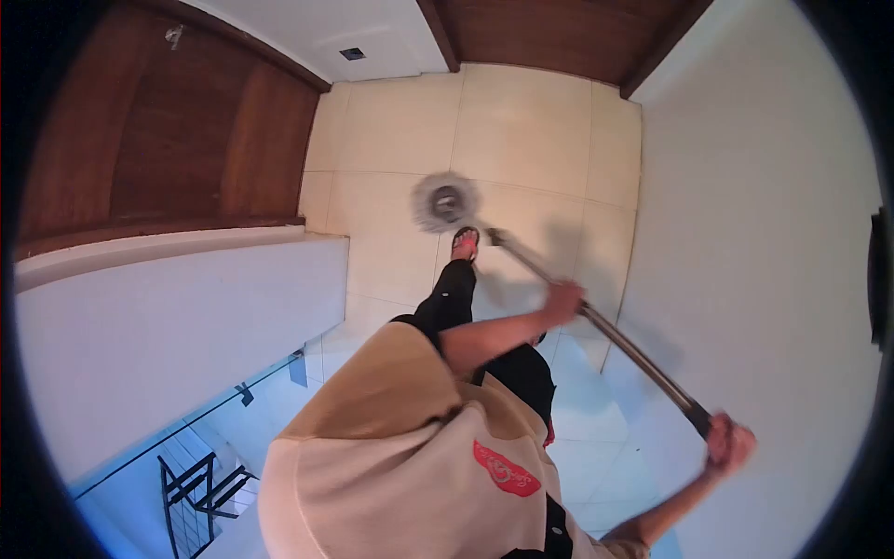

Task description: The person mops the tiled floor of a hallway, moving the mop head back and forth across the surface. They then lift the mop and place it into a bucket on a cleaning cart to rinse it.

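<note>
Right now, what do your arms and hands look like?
The bare, ungloved left hand and bare, ungloved right hand show no watch or wristband. The loose, tan cloth left sleeve leaves its forearm uncovered. Fine marks on the fingers are too blurred to see.

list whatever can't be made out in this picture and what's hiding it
- Mop head: head view; its strands are blurred, apparently by motion.
- Upper end of the pole: head view; covered by the right hand.
- Pole under the left hand: head view; covered by its grip.
- Lettering on the red patch: head view; too small to read.
- Dark object at far right: head view; cut off by the dark rim.
</note>
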A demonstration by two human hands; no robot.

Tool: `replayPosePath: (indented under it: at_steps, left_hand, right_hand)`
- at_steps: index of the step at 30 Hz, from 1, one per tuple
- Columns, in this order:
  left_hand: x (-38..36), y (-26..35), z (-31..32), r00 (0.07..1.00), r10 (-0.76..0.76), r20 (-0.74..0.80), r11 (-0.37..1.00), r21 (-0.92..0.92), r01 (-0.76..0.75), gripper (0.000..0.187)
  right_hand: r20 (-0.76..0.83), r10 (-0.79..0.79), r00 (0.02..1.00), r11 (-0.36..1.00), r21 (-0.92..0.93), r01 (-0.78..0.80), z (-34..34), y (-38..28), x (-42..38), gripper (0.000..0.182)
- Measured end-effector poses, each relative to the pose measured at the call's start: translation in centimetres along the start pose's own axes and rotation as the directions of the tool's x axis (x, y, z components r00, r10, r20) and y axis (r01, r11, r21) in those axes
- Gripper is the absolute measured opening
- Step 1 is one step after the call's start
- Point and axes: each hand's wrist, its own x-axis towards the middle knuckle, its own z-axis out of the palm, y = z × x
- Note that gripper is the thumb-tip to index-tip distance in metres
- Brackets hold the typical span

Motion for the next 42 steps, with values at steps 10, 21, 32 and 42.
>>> replayPosePath:
  at_steps: [10, 21, 32, 42]
  left_hand:
    - [5.7, 12.3, -8.4, 0.906, 0.381, -0.186, 0.823, -0.379, -0.424, 0.01]
    - [-7.0, -38.0, -21.7, 0.959, -0.25, -0.136, 0.966, 0.037, 0.257, 0.018]
    - [5.9, 10.8, -0.1, 0.931, 0.351, 0.097, 0.935, -0.095, -0.342, 0.019]
    - [10.2, 11.2, -7.2, 0.837, 0.532, -0.128, 0.777, -0.319, -0.543, 0.009]
  right_hand:
    - [-0.316, -0.209, 0.925, 0.961, 0.11, 0.255, -2.2, -12.3, 3.2, 0.037]
    - [0.421, 0.125, 0.899, 0.953, 0.2, -0.226, 34.6, 7.4, 2.6, 0.016]
    - [-0.489, -0.08, 0.869, 0.969, -0.243, -0.047, -4.1, -7.7, -6.1, 0.032]
    - [-0.295, -0.067, 0.953, 0.923, 0.343, 0.172, -3.6, -9.6, 0.0, 0.038]
